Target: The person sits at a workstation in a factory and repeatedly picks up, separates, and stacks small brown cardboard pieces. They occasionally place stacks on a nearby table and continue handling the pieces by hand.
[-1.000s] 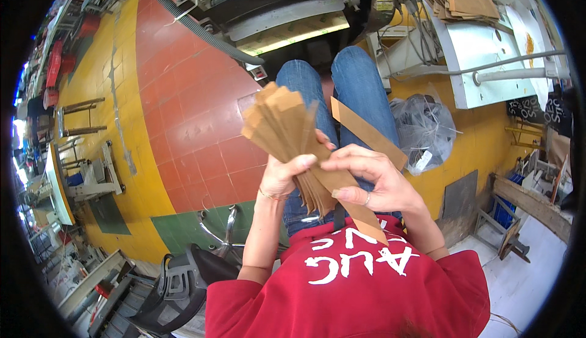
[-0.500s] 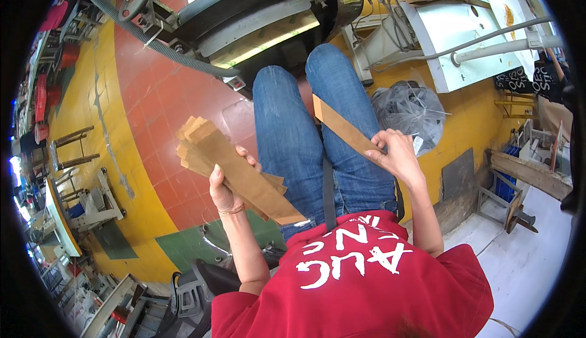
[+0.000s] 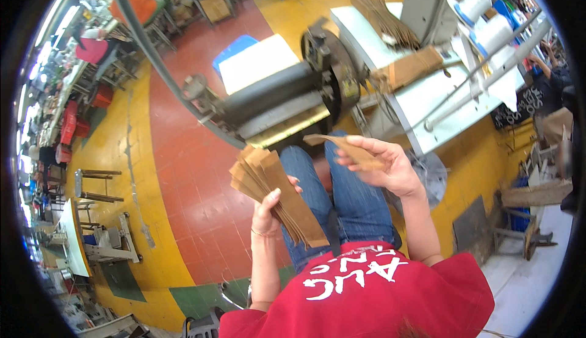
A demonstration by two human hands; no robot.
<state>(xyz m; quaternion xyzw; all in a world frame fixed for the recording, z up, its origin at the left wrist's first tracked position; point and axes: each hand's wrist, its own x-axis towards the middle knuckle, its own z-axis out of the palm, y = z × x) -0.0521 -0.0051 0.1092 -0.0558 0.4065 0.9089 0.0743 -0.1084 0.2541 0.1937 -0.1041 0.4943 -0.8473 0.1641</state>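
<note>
My left hand (image 3: pixel 267 208) grips a fanned stack of flat brown paper bags (image 3: pixel 276 190), held upright over my left thigh. My right hand (image 3: pixel 390 168) is raised in front of me and pinches a single brown paper bag (image 3: pixel 342 145) by one end. That bag points left toward a black roller machine (image 3: pixel 287 94), which stands just beyond my knees. I am seated, in blue jeans and a red shirt.
A white work table (image 3: pixel 427 94) on the right carries brown paper bag piles (image 3: pixel 408 68) and white thread cones (image 3: pixel 488 26). Red and yellow floor lies to the left, with stools (image 3: pixel 94 185) and small benches (image 3: pixel 73 240). Another person's arm (image 3: pixel 543 69) shows at far right.
One second ago both hands were together on the stack. The right hand has since drawn off one bag and lifted it forward toward the machine, while the left keeps the stack.
</note>
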